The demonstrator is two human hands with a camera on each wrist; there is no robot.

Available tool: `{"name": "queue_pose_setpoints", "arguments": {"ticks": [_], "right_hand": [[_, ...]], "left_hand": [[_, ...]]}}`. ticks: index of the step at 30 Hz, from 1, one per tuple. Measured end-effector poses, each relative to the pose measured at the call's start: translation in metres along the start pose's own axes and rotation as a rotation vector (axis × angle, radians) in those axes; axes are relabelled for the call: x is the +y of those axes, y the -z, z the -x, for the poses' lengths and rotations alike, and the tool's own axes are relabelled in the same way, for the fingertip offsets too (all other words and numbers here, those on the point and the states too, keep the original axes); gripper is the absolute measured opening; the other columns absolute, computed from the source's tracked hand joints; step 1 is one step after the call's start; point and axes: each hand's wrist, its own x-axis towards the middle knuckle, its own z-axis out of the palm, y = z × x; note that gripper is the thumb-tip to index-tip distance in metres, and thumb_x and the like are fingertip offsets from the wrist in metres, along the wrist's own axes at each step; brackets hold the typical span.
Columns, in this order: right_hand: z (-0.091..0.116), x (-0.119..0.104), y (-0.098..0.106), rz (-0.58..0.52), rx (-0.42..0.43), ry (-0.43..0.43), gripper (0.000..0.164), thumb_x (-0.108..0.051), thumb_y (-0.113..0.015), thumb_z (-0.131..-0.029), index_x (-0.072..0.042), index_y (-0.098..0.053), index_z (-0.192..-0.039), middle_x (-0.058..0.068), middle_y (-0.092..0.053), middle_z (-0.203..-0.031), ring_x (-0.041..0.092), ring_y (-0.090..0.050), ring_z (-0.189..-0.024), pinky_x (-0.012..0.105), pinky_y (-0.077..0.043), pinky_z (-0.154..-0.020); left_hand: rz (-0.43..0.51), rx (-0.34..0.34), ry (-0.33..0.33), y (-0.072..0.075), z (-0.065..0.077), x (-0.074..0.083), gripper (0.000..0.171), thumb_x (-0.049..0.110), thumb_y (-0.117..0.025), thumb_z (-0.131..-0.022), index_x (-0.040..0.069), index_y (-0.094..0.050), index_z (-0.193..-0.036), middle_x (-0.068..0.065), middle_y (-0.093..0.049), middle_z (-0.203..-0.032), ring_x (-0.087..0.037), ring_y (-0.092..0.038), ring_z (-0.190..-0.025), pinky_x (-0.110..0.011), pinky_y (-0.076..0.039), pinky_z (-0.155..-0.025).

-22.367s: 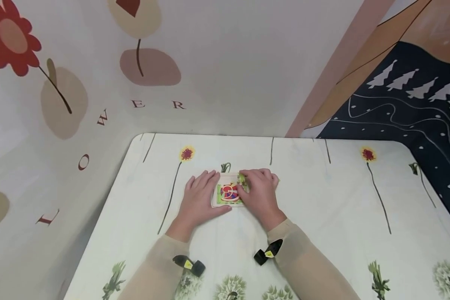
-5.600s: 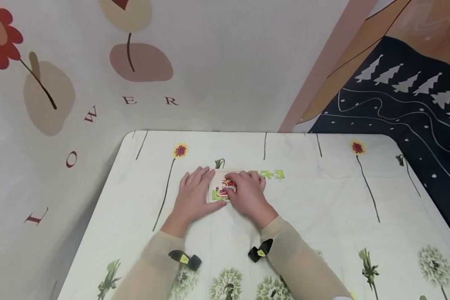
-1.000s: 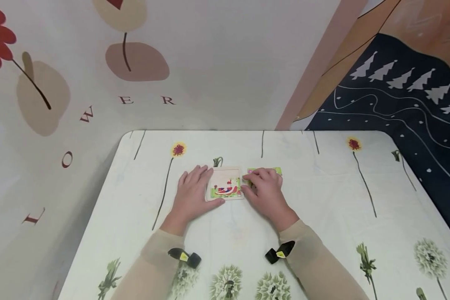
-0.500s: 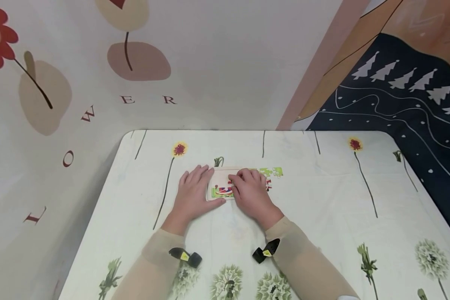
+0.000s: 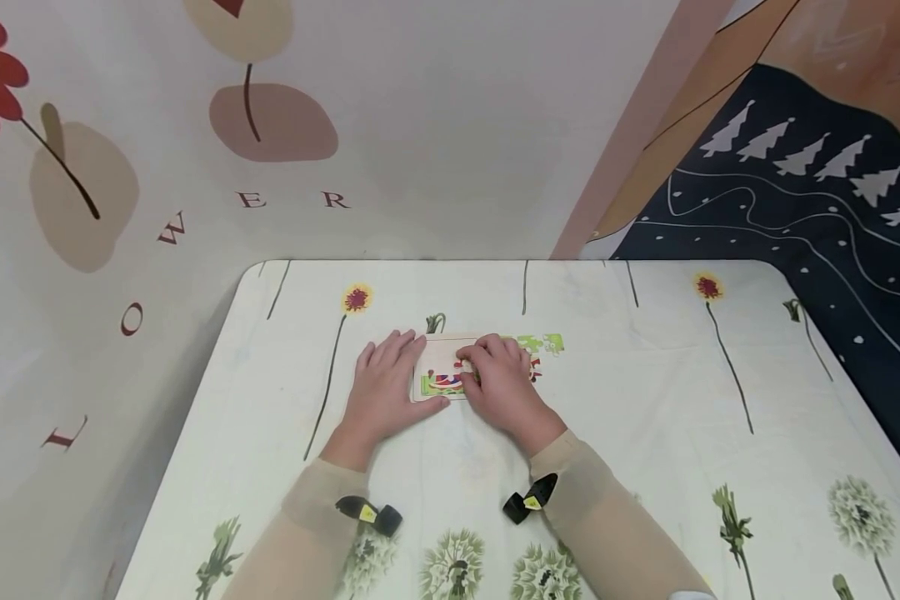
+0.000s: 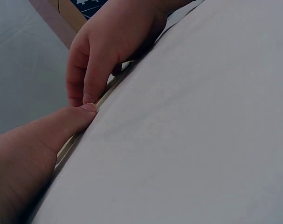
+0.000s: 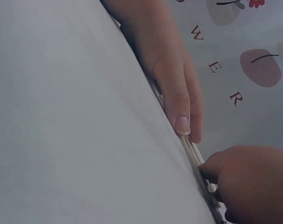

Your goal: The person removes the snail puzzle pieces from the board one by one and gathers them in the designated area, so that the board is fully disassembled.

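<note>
A small square jigsaw puzzle board (image 5: 441,346) lies flat on the table in the head view. Its upper part is bare, while colourful pieces (image 5: 444,383) fill part of the bottom row. My left hand (image 5: 385,390) rests along the board's left side with straight fingers, the thumb reaching along the near edge. Over the board's right half, my right hand (image 5: 504,387) pinches at a puzzle piece with curled thumb and fingers; the hand hides most of that piece. Both wrist views show the left thumb (image 6: 71,122) touching the board's thin edge, with the right fingers (image 6: 95,81) close by.
Loose green puzzle pieces (image 5: 542,343) lie right of the board, and a red piece (image 5: 535,369) shows partly behind the right hand. A flower-printed white cloth (image 5: 645,392) covers the table. Printed fabric walls (image 5: 450,167) rise behind and at the left.
Since 22.4 s ago, the nearly full board has lost its upper pieces, and loose ones lie to its right. My right hand has moved left from them onto the board; the left stays put.
</note>
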Motion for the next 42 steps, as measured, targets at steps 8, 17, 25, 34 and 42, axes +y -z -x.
{"name": "queue_pose_setpoints", "arguments": {"ticks": [8, 17, 25, 34, 42], "right_hand": [[-0.001, 0.002, -0.002, -0.024, 0.024, -0.022, 0.026, -0.021, -0.076, -0.100, -0.019, -0.072, -0.126, 0.006, -0.056, -0.129, 0.032, -0.044, -0.123, 0.055, -0.030, -0.105], [0.002, 0.004, -0.004, -0.018, 0.087, 0.025, 0.028, -0.019, -0.078, -0.098, -0.023, -0.074, -0.126, 0.002, -0.065, -0.126, 0.032, -0.047, -0.123, 0.060, -0.030, -0.105], [0.004, 0.005, -0.005, 0.006, 0.110, 0.065, 0.034, -0.019, -0.078, -0.099, -0.020, -0.075, -0.133, 0.002, -0.067, -0.124, 0.029, -0.048, -0.121, 0.058, -0.031, -0.104], [0.005, 0.005, -0.005, -0.002, 0.120, 0.092, 0.038, -0.019, -0.077, -0.099, -0.015, -0.074, -0.138, 0.004, -0.067, -0.125, 0.030, -0.049, -0.120, 0.058, -0.030, -0.105], [0.010, 0.009, 0.002, -0.027, 0.151, 0.112, 0.042, -0.022, -0.080, -0.099, -0.014, -0.073, -0.140, 0.002, -0.070, -0.126, 0.027, -0.051, -0.118, 0.058, -0.029, -0.103]], "left_hand": [[-0.010, -0.003, 0.005, -0.001, -0.001, 0.000, 0.106, 0.071, -0.074, -0.085, 0.010, -0.041, -0.165, -0.012, -0.036, -0.170, -0.034, -0.025, -0.159, -0.062, -0.013, -0.125], [-0.004, 0.000, 0.005, 0.000, 0.000, 0.000, 0.106, 0.071, -0.075, -0.085, 0.010, -0.041, -0.164, -0.012, -0.037, -0.169, -0.034, -0.026, -0.159, -0.062, -0.014, -0.125], [0.001, -0.007, 0.010, 0.001, 0.001, 0.001, 0.106, 0.071, -0.074, -0.085, 0.011, -0.041, -0.165, -0.012, -0.036, -0.170, -0.034, -0.025, -0.159, -0.062, -0.013, -0.125], [-0.010, -0.002, 0.005, 0.000, 0.001, 0.000, 0.106, 0.071, -0.074, -0.085, 0.010, -0.040, -0.165, -0.012, -0.037, -0.169, -0.034, -0.025, -0.159, -0.063, -0.014, -0.125], [-0.009, 0.004, 0.006, -0.001, 0.000, 0.001, 0.106, 0.071, -0.076, -0.084, 0.010, -0.041, -0.165, -0.012, -0.037, -0.169, -0.034, -0.025, -0.159, -0.063, -0.014, -0.125]]}}
